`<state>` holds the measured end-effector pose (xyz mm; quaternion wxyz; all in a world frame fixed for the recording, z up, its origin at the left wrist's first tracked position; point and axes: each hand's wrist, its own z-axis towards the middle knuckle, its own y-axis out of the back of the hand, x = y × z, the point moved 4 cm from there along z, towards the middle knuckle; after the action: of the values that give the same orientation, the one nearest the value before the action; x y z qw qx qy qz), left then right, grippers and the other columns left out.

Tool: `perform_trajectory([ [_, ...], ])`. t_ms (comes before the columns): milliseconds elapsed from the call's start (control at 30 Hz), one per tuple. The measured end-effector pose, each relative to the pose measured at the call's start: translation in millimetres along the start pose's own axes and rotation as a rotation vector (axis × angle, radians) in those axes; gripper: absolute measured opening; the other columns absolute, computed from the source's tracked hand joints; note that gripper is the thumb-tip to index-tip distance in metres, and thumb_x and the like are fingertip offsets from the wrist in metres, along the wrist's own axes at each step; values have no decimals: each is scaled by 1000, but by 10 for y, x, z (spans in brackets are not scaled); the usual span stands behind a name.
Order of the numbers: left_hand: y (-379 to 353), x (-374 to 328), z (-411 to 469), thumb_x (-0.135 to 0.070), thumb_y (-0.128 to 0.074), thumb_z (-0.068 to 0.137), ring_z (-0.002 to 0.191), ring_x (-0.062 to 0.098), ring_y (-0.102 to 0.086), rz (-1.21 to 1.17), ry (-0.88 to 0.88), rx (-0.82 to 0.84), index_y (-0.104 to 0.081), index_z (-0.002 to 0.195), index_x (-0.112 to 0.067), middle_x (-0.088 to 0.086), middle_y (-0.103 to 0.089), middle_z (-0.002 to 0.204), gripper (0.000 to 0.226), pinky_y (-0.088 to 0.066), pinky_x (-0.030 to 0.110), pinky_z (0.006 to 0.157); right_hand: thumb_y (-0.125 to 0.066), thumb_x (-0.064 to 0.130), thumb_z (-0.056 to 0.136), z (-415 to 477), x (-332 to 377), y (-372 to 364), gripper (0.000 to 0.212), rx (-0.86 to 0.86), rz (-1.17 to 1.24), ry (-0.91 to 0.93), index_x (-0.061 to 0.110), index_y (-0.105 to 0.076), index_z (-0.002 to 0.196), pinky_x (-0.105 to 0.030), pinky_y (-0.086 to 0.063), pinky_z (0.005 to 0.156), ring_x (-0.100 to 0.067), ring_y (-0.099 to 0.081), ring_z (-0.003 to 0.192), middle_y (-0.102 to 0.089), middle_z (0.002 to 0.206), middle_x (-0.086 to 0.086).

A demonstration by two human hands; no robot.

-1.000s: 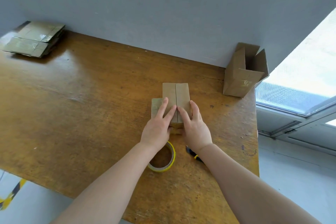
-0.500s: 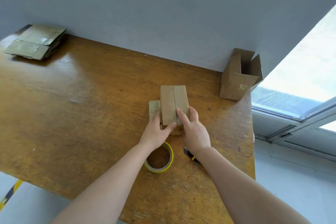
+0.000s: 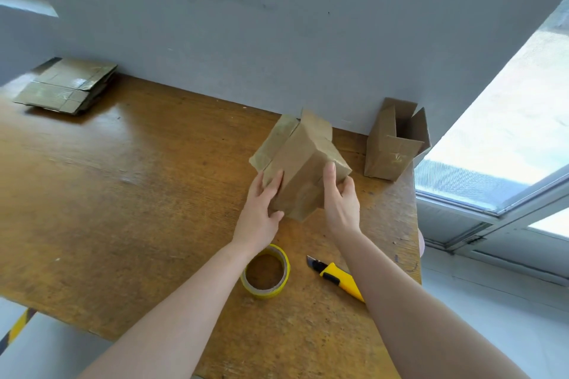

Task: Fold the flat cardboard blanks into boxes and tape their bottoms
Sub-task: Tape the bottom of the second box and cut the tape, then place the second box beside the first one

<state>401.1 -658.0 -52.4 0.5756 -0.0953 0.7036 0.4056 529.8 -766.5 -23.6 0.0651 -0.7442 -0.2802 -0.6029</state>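
Observation:
A small folded cardboard box (image 3: 300,163) is lifted off the wooden table (image 3: 123,194) and tilted, with loose flaps sticking out at its far end. My left hand (image 3: 261,212) holds its left side, thumb under the near corner. My right hand (image 3: 340,197) grips its right side, fingers curled over the edge. A yellow-rimmed tape roll (image 3: 266,271) lies flat on the table just below my left wrist. A stack of flat cardboard blanks (image 3: 67,84) sits at the table's far left corner.
An upright finished box (image 3: 394,144) with open top flaps stands at the far right, against the grey wall. A yellow utility knife (image 3: 337,278) lies right of the tape roll. The table's right edge drops off beside a window.
The box lay flat on the table under my fingertips; both hands have since taken hold of it, lifted it and turned it on a slant. The knife is now uncovered.

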Motion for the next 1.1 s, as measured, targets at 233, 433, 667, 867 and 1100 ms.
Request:
perform_trajectory([
  [233, 92, -136, -51, -24, -55, 86, 110, 15, -60, -746, 271, -81, -54, 125, -32, -1, -61, 123, 40, -54, 37, 84, -70, 58, 75, -91, 14, 68, 39, 142, 79, 127, 24, -60, 92, -53, -54, 87, -23, -65, 96, -68, 97, 0],
  [433, 277, -184, -32, -9, -59, 90, 102, 21, -57, -897, 306, -196, -71, 81, -24, -1, -64, 115, 22, -48, 34, 71, -43, 85, 74, -190, 9, 70, 77, 284, 287, -58, 28, -52, 124, -31, -59, 65, -20, -72, 93, -68, 113, -1],
  [667, 211, -436, -108, -22, -51, 98, 124, 12, -45, -517, 277, -123, -58, 131, -25, -3, -50, 140, 34, -39, 16, 87, -69, 26, 90, -246, -2, 197, 54, 298, 204, 29, 32, -43, 138, -32, -59, 78, -12, -69, 94, -67, 113, 0],
  [867, 105, -620, -130, -53, -60, 86, 114, 11, -45, -20, 86, -54, -33, 148, -29, -5, -40, 127, 72, -41, 20, 90, -68, 4, 86, -288, 72, 317, 59, 265, 109, 128, 27, -46, 136, -37, -58, 85, -18, -61, 109, -64, 118, 0],
  [1100, -17, -606, -24, -19, -64, 91, 125, 17, -53, 113, -18, -100, -42, 143, -29, -4, -54, 138, 58, -46, 39, 103, -65, 30, 92, -150, 210, 404, 48, 191, 6, 160, 32, -42, 134, -38, -53, 95, -18, -58, 112, -60, 123, 4],
])
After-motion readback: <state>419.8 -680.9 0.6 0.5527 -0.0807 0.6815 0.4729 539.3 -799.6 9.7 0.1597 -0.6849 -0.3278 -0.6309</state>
